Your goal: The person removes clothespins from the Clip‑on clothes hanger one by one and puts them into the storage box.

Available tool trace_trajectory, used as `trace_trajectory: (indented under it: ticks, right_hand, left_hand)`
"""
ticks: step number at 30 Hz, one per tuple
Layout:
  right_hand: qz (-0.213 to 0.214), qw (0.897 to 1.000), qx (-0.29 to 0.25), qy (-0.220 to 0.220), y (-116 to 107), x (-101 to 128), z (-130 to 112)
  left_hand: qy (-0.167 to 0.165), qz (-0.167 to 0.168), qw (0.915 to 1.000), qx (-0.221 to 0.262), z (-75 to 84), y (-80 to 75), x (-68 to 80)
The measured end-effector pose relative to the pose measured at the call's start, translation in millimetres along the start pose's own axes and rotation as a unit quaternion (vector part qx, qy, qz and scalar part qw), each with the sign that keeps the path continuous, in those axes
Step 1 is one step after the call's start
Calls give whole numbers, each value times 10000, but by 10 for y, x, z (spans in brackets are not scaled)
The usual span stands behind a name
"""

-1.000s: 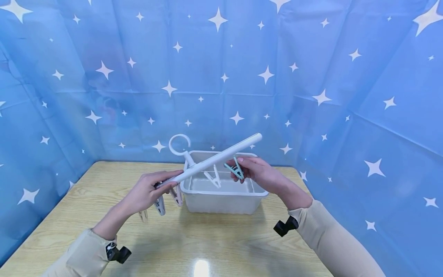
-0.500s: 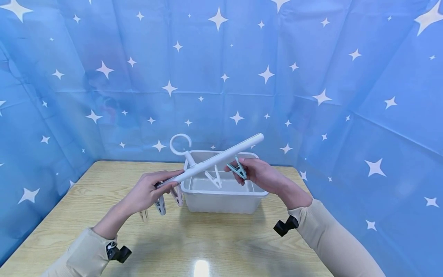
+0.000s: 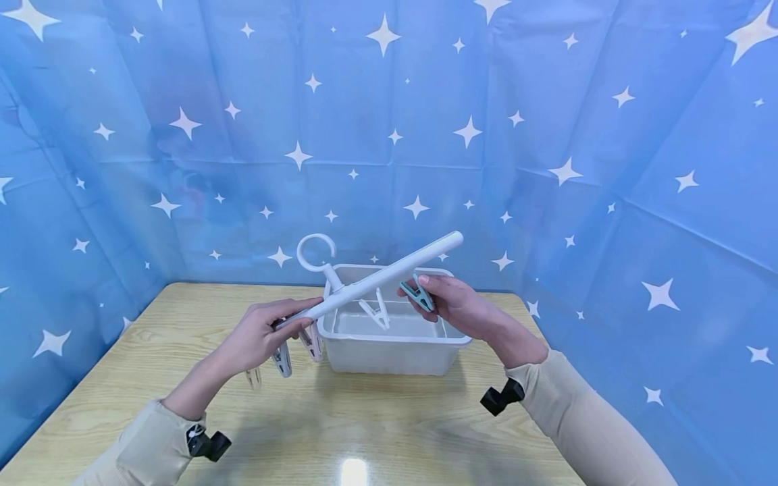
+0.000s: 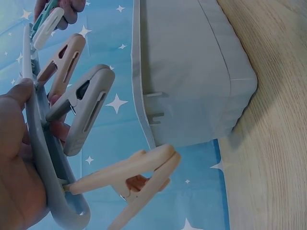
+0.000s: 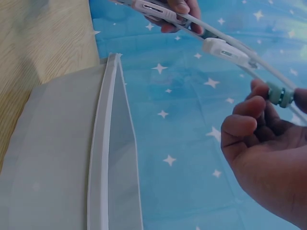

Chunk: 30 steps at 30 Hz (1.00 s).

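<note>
In the head view my left hand (image 3: 258, 334) grips a white clip hanger (image 3: 389, 273) at its left part, the bar slanting up to the right and its hook upward. Several clips hang below the bar: a white clip (image 3: 375, 312), a pinkish clip (image 3: 311, 343), a grey clip (image 4: 88, 110) and a beige clip (image 4: 129, 179). My right hand (image 3: 456, 304) pinches a teal clip (image 3: 418, 295) between thumb and fingers, just under the bar's right half. Seen from the right wrist, the teal clip's handle ends (image 5: 280, 95) lie between thumb and forefinger.
A light grey plastic bin (image 3: 389, 354) stands on the wooden table (image 3: 365, 425), below and behind the hanger. A blue curtain with white stars (image 3: 389, 135) encloses the back and sides. Each sleeve carries a small black camera (image 3: 501, 397).
The teal clip has shifted slightly right and tilted in my right fingers. My left hand and the hanger have stayed almost still.
</note>
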State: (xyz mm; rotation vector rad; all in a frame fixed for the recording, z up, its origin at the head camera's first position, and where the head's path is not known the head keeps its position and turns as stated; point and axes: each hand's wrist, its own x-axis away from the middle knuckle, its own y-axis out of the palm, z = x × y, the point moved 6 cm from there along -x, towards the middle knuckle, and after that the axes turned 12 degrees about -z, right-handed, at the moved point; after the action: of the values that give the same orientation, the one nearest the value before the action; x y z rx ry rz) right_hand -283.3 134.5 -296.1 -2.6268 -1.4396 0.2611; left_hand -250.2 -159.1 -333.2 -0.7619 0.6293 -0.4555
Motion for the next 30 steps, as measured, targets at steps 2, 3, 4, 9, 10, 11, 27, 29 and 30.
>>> trace_trajectory:
  ticks: [2, 3, 4, 9, 10, 11, 27, 29, 30]
  right_hand:
    - [42, 10000, 2, 80, -7, 2, 8]
    - [55, 9999, -3, 115, -9, 3, 10]
    - [84, 9998, -21, 152, -11, 4, 11]
    - [277, 9992, -105, 255, -19, 1, 4]
    - [318, 9990, -121, 282, -20, 2, 3]
    - [367, 9987, -148, 317, -25, 4, 5]
    - [1111, 9919, -108, 598, -100, 46, 27]
    - [1212, 9909, -6, 576, -111, 48, 22]
    - [1262, 9903, 38, 571, -118, 49, 22]
  left_hand:
    - [7, -10, 10000, 14, 3, 2, -1]
    - [21, -13, 10000, 14, 3, 2, -1]
    - [27, -15, 10000, 25, 3, 2, -3]
    - [141, 20, 9999, -79, 1, -4, -4]
    - [148, 28, 9998, -113, -1, -4, -4]
    - [153, 40, 9998, -148, -1, -5, -4]
    - [215, 110, 9996, -140, 2, -2, 3]
    - [229, 128, 9996, -136, -3, 0, 3]
    - [230, 125, 9996, -135, -4, 1, 3]
